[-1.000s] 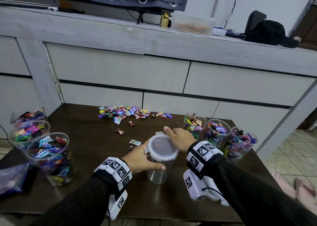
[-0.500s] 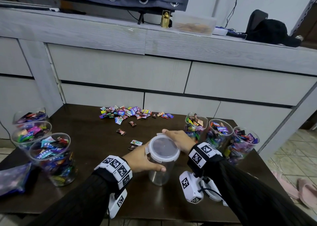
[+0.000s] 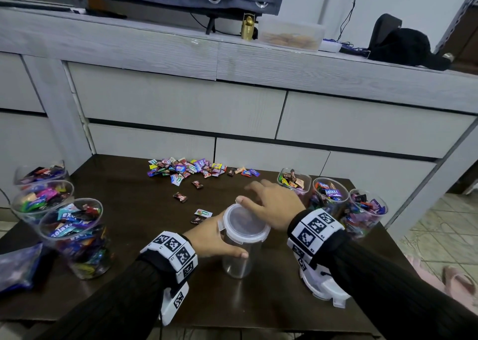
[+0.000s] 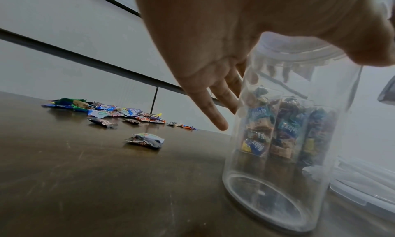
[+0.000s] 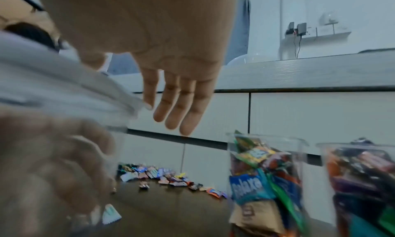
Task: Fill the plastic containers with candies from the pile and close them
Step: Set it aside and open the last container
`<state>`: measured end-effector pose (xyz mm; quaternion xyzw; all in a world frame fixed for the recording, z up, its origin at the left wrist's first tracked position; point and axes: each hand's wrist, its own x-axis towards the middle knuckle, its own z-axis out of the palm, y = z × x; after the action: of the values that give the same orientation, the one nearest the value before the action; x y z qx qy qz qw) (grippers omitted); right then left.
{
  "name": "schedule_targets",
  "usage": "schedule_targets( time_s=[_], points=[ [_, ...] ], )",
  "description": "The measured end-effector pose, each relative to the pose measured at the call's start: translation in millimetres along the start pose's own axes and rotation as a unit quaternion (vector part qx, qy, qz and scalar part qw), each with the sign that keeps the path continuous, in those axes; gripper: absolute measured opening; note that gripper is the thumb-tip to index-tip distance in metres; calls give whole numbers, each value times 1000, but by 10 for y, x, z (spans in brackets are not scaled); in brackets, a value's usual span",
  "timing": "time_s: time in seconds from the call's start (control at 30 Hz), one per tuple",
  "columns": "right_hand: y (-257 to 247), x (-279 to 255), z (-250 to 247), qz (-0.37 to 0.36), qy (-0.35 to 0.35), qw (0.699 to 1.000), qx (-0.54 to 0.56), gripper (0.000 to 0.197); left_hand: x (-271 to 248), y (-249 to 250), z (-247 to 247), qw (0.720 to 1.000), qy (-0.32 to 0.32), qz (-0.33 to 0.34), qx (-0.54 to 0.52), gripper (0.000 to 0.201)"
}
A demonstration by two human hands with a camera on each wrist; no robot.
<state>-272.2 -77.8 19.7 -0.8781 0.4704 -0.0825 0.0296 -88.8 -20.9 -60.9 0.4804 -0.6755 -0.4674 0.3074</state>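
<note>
An empty clear container (image 3: 238,255) stands upright near the front of the dark table (image 3: 134,210), with a translucent lid (image 3: 244,222) sitting on top. My left hand (image 3: 210,239) grips its side just under the lid, thumb across the near wall. My right hand (image 3: 271,206) hovers by the lid's far right side with its fingers (image 5: 177,108) straight and spread, and its thumb is at the lid's far rim. The candy pile (image 3: 188,167) lies at the table's far edge. Through the container (image 4: 286,139) the left wrist view shows only filled jars behind it.
Three open containers full of candies stand at the right (image 3: 331,197), close to my right hand, and three more at the left (image 3: 75,233). Loose candies (image 3: 203,214) lie just beyond the container. A blue bag (image 3: 18,267) is at the front left. Grey drawers (image 3: 181,107) back the table.
My right hand has lifted from the lid's far edge and its fingers have straightened and spread toward the right. The left hand and the container have stayed in place.
</note>
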Motion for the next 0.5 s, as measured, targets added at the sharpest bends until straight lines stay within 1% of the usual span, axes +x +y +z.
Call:
schedule_targets(
  time_s=[0.07, 0.1, 0.17, 0.23, 0.3, 0.33, 0.43, 0.5],
  points=[
    [-68, -40, -55, -87, -69, 992, 64, 70, 3, 16, -7, 1000, -2, 4, 3, 88],
    [-108, -58, -66, -112, -111, 985, 69, 75, 6, 21, -17, 1000, -4, 2, 3, 86],
    [-174, -79, -61, -132, -167, 976, 36, 82, 11, 39, -33, 1000, -7, -10, 4, 82],
    [-212, -93, -62, -129, -183, 974, 34, 80, 8, 51, -31, 1000, -6, -15, 0, 81],
    [-217, -106, -92, -124, -168, 976, 66, 76, 0, 57, -18, 1000, -4, -11, -7, 83],
    [-212, -112, -117, -121, -149, 978, 85, 73, -5, 63, -15, 1000, -4, -10, -4, 83],
    [-128, -131, -247, -109, -65, 982, 142, 63, -16, 56, -5, 1000, 0, -13, 2, 85],
    [33, -164, -365, -84, -28, 986, 141, 62, -20, 32, 4, 1000, 7, -9, -20, 88]
  ],
)
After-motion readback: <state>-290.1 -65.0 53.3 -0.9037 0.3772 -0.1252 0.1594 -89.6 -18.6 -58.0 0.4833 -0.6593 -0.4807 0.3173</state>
